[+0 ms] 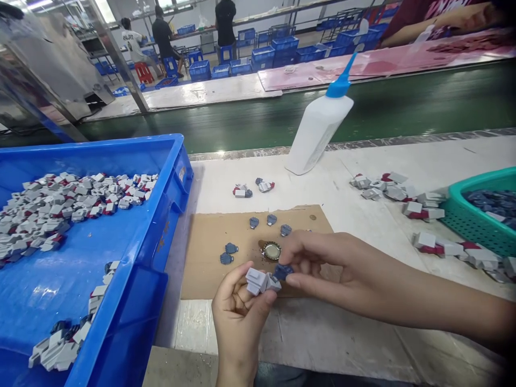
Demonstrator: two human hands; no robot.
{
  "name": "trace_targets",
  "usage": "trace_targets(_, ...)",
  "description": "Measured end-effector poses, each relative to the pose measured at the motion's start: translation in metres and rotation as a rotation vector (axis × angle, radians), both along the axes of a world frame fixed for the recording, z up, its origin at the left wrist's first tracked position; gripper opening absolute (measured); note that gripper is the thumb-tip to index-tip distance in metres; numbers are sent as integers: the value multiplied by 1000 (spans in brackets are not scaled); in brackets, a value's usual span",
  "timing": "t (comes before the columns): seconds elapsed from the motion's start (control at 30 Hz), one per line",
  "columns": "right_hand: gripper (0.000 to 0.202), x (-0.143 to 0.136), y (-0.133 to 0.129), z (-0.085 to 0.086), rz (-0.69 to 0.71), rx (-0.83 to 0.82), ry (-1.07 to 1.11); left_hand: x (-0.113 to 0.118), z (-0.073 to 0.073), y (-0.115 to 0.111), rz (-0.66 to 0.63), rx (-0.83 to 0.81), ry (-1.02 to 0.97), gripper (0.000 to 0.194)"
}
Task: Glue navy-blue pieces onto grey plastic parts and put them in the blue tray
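Note:
Between the thumb and fingers of my left hand [242,317] is a light grey plastic part [258,280] with blocky steps. My right hand [322,260] pinches a small dark blue plastic piece [283,271] at the right end of that grey part; whether the two touch is hard to see. Just behind them a bottle cap [271,251] with pale liquid in it lies on a cardboard sheet [209,231]. Several more blue pieces [226,258] are spread over the cardboard. Beyond its far edge sit two grey parts [265,185] with blue and red pieces on them.
A blue crate [177,177] on the left holds many grey and red parts. A white squeeze bottle [318,129] with a blue nozzle stands behind the cardboard. To the right are grey parts [423,209] and a green basket [459,215] of blue pieces. Beyond runs a green conveyor belt [234,126].

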State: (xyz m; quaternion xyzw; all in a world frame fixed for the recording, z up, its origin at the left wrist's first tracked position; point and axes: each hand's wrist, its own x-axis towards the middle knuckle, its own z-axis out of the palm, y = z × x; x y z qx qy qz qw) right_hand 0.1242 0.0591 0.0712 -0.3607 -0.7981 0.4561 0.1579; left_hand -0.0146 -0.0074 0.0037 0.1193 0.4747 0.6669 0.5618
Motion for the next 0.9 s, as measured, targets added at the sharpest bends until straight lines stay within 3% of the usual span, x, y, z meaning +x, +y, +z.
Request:
trace_targets(0.33,8,-1,-1,-7,17,56,-81,0,0,0,-11,1,-5,36)
trace_targets(0.67,9,-1,1,2,90,106,-192,1,1,-1,-33,19,3,33)
trace_targets(0.77,9,0,4,2,93,68,-182,-1,2,-1,-55,3,3,32)
trace_targets(0.9,12,2,10,-4,115,-127,-93,-3,1,-1,-86,-18,40,31)
